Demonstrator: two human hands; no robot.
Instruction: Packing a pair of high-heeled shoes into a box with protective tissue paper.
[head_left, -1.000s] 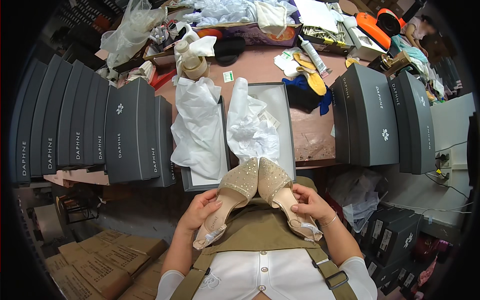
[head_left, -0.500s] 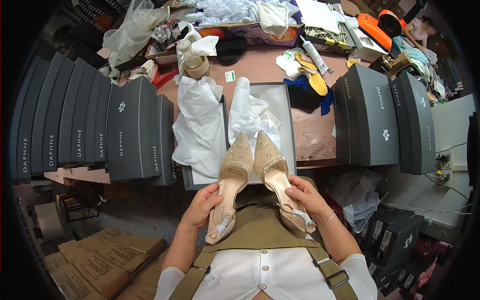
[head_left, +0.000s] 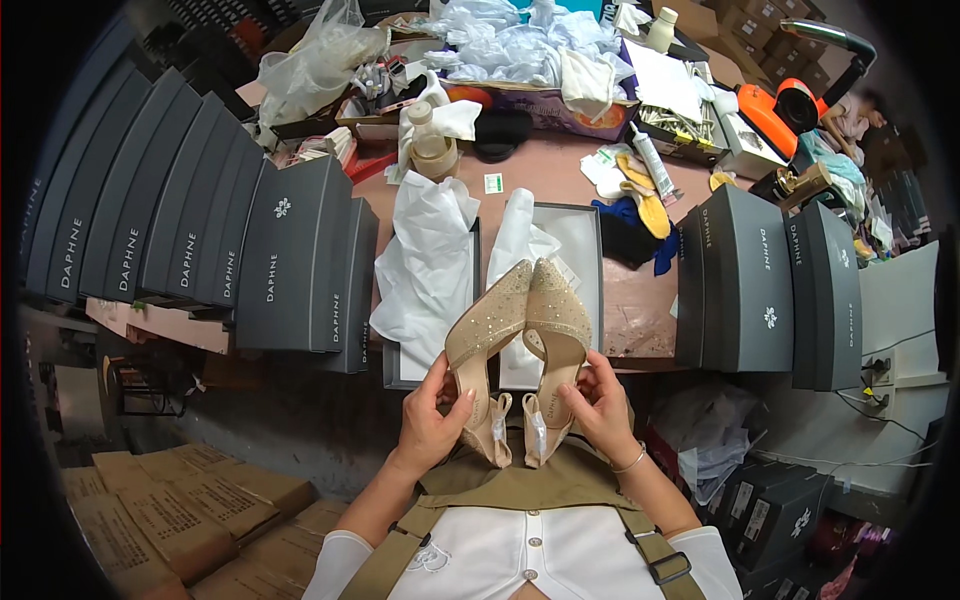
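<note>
My left hand (head_left: 432, 420) grips a glittery beige shoe (head_left: 487, 322), thumb on insole | my right hand (head_left: 603, 408) grips its mate (head_left: 560, 322) likewise | both at the near side of the open grey box (head_left: 583, 228), toes pointing toward it | left of that box, white tissue (head_left: 425, 250) | beyond, either side, upright shoeboxes (head_left: 290, 255) on the pink desk (head_left: 640, 312)

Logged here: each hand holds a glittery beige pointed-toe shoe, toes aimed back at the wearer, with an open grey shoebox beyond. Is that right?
Not quite: in the head view, the glittery beige pointed-toe shoes have their toes aimed forward, toward the open grey shoebox. The left hand and right hand do each hold one.
</note>
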